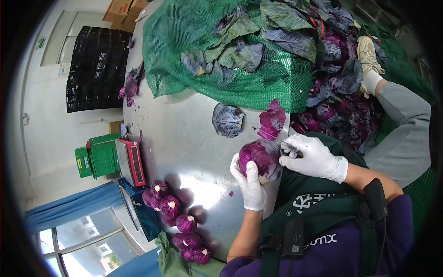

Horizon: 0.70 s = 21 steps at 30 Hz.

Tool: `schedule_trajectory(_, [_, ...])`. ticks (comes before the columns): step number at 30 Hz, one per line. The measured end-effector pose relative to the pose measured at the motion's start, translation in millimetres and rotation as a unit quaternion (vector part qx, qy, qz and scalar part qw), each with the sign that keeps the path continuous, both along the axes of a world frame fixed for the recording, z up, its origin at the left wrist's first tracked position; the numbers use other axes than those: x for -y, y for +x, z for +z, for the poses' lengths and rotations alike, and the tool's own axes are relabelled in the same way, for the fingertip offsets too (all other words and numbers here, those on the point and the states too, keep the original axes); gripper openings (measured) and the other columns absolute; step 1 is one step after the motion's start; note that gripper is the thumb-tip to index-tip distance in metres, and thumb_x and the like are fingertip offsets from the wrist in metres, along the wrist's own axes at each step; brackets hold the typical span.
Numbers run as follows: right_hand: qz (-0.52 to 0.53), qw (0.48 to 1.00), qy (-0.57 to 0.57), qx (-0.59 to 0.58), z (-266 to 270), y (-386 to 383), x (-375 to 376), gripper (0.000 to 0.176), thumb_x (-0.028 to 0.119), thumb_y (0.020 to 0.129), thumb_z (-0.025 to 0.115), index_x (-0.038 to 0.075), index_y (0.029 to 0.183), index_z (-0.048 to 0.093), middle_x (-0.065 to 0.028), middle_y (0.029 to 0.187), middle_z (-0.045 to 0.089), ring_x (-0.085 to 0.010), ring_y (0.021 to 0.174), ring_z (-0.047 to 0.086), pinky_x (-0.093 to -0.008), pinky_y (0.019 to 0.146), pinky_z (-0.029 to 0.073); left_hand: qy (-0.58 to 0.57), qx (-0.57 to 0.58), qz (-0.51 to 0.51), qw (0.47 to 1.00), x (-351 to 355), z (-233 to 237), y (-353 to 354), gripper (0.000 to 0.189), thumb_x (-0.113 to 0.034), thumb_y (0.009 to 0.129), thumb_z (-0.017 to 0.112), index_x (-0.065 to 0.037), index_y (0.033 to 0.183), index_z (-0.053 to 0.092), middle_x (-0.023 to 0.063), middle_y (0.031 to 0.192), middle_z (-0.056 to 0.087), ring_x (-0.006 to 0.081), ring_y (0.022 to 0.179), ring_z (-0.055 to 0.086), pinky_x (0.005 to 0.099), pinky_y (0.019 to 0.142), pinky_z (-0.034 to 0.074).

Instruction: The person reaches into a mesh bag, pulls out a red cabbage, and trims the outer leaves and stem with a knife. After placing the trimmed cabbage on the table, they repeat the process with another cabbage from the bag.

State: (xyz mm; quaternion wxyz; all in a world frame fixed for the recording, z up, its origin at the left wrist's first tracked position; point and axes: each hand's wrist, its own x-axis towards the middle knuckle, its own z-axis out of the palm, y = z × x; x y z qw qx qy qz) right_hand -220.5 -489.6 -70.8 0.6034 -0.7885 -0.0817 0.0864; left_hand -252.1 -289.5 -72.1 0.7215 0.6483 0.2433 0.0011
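Purple, glossy: one red cabbage head (260, 159), held just above the near right edge of the steel table (184, 134), in front of the person's green apron.

- Left hand (250, 184), white glove: cupped under and around the head's near left side, fingers wrapped against it and bearing its weight.
- Right hand (314, 159), white glove: fingers curled against the head's far right side. Something small and dark sits at the fingertips; whether it is a blade or a leaf edge cannot be told, nor how firmly the hand grips.
- Step in hand, as judged: stripping the outer leaves from this head. The next move seems to call for a steady left-hand hold while the right works at the leaf base near the stalk.

Surroundings:
- Loose leaf (227, 120) and purple scraps (273, 117) on the table, just beyond the hands.
- Green net sack (194, 41), far side, spilling dull outer leaves.
- Row of cleaned heads (177, 217), near left, pale stalk ends showing.
- Weighing scale (131, 161) and green crates (99, 157), left.
- Heap of discarded leaves (337, 106) off the table's right edge, with a pale shoe (368, 53) on a grey trouser leg; whose leg it is cannot be told.
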Motion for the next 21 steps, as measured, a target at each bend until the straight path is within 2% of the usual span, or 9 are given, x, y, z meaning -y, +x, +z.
schedule_trajectory(2, [0.04,0.998,0.024,-0.041,-1.1,-12.1,0.7,0.049,0.031,0.085,0.08,0.004,0.122,0.063,-0.0122,0.104,0.063,-0.0238,0.08,0.067,-0.0365,0.074,0.056,-0.122,-0.067,0.0,0.99,-6.8,6.3,2.7,0.051,-0.035,0.104,0.059,-0.01,0.144,0.037,0.0091,0.139,0.05,0.0212,0.12,0.058,0.038,0.099,0.052])
schedule_trajectory(3, [0.007,0.999,0.033,0.016,-7.5,-14.7,-5.2,0.051,0.031,0.085,0.079,0.003,0.125,0.062,-0.013,0.107,0.063,-0.0252,0.087,0.067,-0.0364,0.078,0.056,-0.183,-0.1,-0.003,0.978,-8.7,8.8,3.6,0.051,-0.035,0.105,0.058,-0.01,0.143,0.036,0.0085,0.138,0.05,0.0206,0.117,0.059,0.0372,0.096,0.054])
schedule_trajectory(6, [-0.007,0.998,0.003,0.069,-12.9,1.0,0.8,0.053,0.028,0.088,0.076,0.002,0.131,0.06,-0.0157,0.116,0.063,-0.031,0.107,0.066,-0.038,0.09,0.055,-0.034,-0.196,-0.075,0.977,-8.1,15.2,-4.8,0.055,-0.032,0.104,0.06,-0.01,0.144,0.03,0.0088,0.135,0.052,0.0184,0.11,0.062,0.0331,0.09,0.055])
schedule_trajectory(7, [0.013,1.0,0.002,-0.007,-3.0,9.1,8.3,0.052,0.029,0.09,0.074,0.003,0.133,0.061,-0.0162,0.12,0.064,-0.0334,0.112,0.065,-0.0398,0.093,0.055,0.068,-0.103,-0.165,0.979,-19.6,-0.9,-9.5,0.068,-0.027,0.096,0.073,-0.01,0.144,0.027,0.0126,0.139,0.049,0.0205,0.119,0.057,0.0353,0.097,0.052])
schedule_trajectory(8, [0.007,0.999,-0.018,0.051,-16.5,13.3,9.6,0.054,0.034,0.092,0.072,0.005,0.135,0.061,-0.0172,0.122,0.064,-0.0341,0.111,0.065,-0.0416,0.092,0.055,0.237,0.083,-0.197,0.948,-25.4,-16.1,-12.9,0.089,-0.023,0.082,0.087,-0.007,0.147,0.028,0.0166,0.143,0.042,0.0235,0.127,0.05,0.0396,0.105,0.046])
schedule_trajectory(10, [0.025,0.993,-0.033,0.112,-18.6,18.5,7.6,0.053,0.035,0.095,0.068,0.004,0.137,0.06,-0.0193,0.125,0.063,-0.0349,0.114,0.064,-0.0428,0.093,0.054,0.399,0.204,-0.308,0.839,-23.7,9.7,14.8,0.11,-0.025,0.068,0.096,-0.002,0.152,0.028,0.018,0.141,0.039,0.0285,0.13,0.046,0.0442,0.111,0.04])
schedule_trajectory(16, [-0.003,0.981,-0.137,0.139,-4.9,5.6,9.0,0.047,0.027,0.102,0.056,0.007,0.145,0.054,-0.0132,0.093,0.07,-0.0327,0.078,0.069,-0.0422,0.065,0.056,0.484,0.164,-0.309,0.802,-5.3,25.4,25.0,0.127,-0.032,0.054,0.102,0.0,0.154,0.03,0.0209,0.134,0.034,0.0371,0.126,0.045,0.0463,0.108,0.042])
schedule_trajectory(17, [-0.004,0.973,-0.167,0.162,0.5,-1.1,8.6,0.051,0.026,0.103,0.055,0.007,0.149,0.049,-0.0082,0.078,0.066,-0.0284,0.061,0.065,-0.0411,0.053,0.05,0.483,0.145,-0.313,0.805,-4.1,25.0,25.0,0.127,-0.032,0.054,0.102,0.0,0.153,0.03,0.0211,0.134,0.031,0.0372,0.127,0.043,0.0464,0.106,0.043])
schedule_trajectory(21, [0.053,0.962,-0.233,0.135,20.1,-13.6,8.6,0.071,0.026,0.098,0.062,0.008,0.159,0.033,-0.007,0.072,0.063,-0.0257,0.057,0.063,-0.0401,0.049,0.047,0.472,0.182,-0.286,0.814,0.3,15.0,19.7,0.126,-0.029,0.057,0.1,0.002,0.154,0.027,0.0225,0.141,0.033,0.039,0.132,0.042,0.0474,0.11,0.04])
